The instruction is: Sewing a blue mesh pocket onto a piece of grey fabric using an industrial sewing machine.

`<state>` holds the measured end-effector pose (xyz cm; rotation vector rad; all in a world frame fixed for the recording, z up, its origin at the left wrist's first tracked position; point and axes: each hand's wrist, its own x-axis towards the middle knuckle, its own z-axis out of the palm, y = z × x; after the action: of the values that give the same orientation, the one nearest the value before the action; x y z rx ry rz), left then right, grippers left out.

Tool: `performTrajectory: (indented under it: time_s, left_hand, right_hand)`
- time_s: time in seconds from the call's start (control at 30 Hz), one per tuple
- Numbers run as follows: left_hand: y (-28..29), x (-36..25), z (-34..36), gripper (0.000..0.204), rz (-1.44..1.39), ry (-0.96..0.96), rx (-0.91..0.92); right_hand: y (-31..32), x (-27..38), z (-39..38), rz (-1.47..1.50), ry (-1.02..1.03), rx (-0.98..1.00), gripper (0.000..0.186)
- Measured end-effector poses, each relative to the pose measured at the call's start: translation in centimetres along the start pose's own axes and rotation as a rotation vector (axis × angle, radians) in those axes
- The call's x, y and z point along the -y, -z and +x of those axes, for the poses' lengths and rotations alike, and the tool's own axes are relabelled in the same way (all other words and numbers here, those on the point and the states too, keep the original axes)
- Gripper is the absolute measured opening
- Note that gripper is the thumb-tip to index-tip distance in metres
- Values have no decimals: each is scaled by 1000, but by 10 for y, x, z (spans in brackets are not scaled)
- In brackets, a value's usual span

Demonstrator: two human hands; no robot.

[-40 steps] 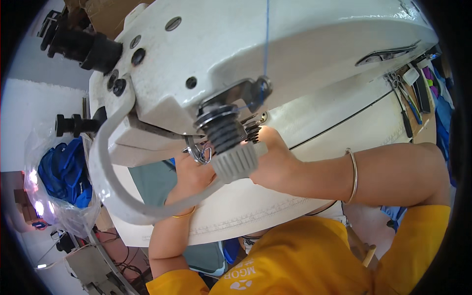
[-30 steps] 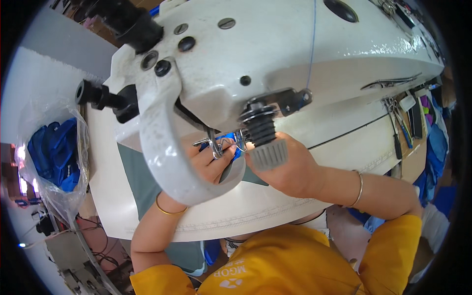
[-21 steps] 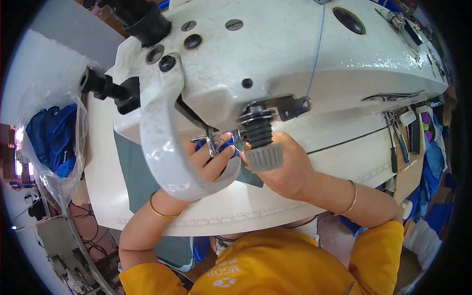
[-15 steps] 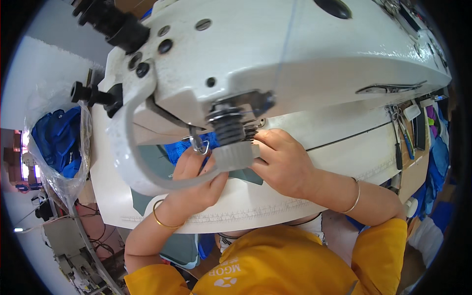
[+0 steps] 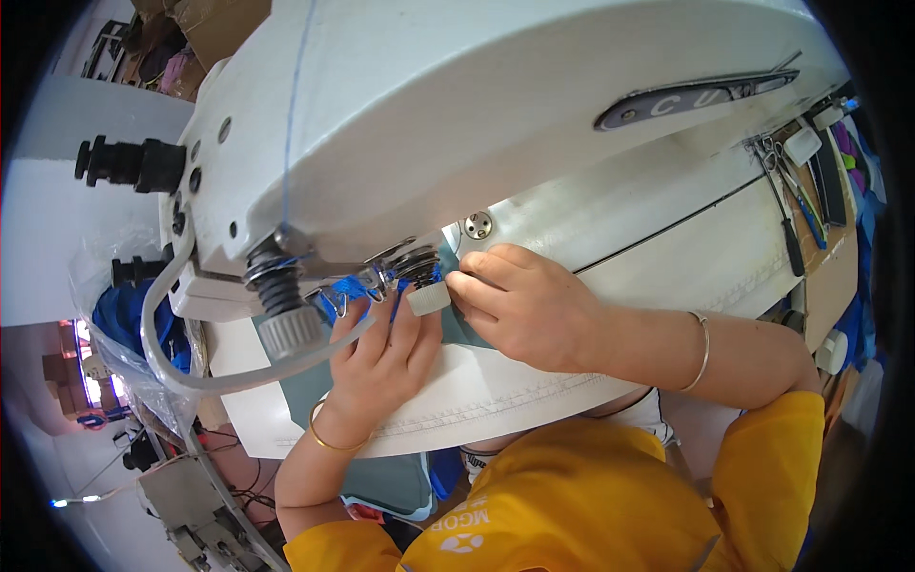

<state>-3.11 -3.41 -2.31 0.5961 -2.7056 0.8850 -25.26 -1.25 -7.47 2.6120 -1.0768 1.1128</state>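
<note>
A white sewing machine (image 5: 534, 86) spans the upper view, its tension knobs and curved guard over my hands. Blue fabric (image 5: 351, 289) lies under the presser-foot area on grey-green fabric (image 5: 297, 386), which rests on the pale worktop (image 5: 505, 386). My left hand (image 5: 381, 357) lies palm down, fingers stretched on the fabrics, tips partly behind the guard and metal fittings. My right hand (image 5: 529, 305), to the right of the needle area, has its fingers curled together on the grey-green fabric's edge. The needle itself is hidden.
Scissors and other hand tools (image 5: 786, 191) lie on a board at the right. A clear bag of blue cloth (image 5: 143, 329) hangs at the left beside a metal frame and cables (image 5: 210, 505). Cardboard boxes (image 5: 224, 29) show at the top left.
The view has shifted, showing more of the machine's side. My left hand's fingers now show more fully, stretched over the fabric; more blue fabric is visible. My right hand remains beside the needle area.
</note>
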Motion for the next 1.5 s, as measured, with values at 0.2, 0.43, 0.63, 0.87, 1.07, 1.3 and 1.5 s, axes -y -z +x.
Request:
performTrajectory:
  time_s: [0.2,0.43,0.63,0.87,1.07,1.3,1.5]
  left_hand:
    - [6,12,10,26,84,-116,163]
    - [-11,24,-10,23,63,-188,-46]
    - [-11,22,-5,23,-82,-241,43]
    - [-4,-6,1,30,-328,262,91]
    - [-19,-13,-8,35,-443,358,-26]
    - [-23,-16,1,31,-262,278,-116]
    - [-22,-14,6,29,-543,422,-89]
  right_hand:
    - [-1,0,-3,-32,8,65,7]
    - [0,1,-2,-64,23,89,8]
    - [-7,3,-1,-18,-13,7,10]
    - [-2,2,0,106,5,82,12]
    - [0,3,0,137,55,95,18]
    - [10,4,2,97,73,202,24]
    - [7,4,3,59,92,149,21]
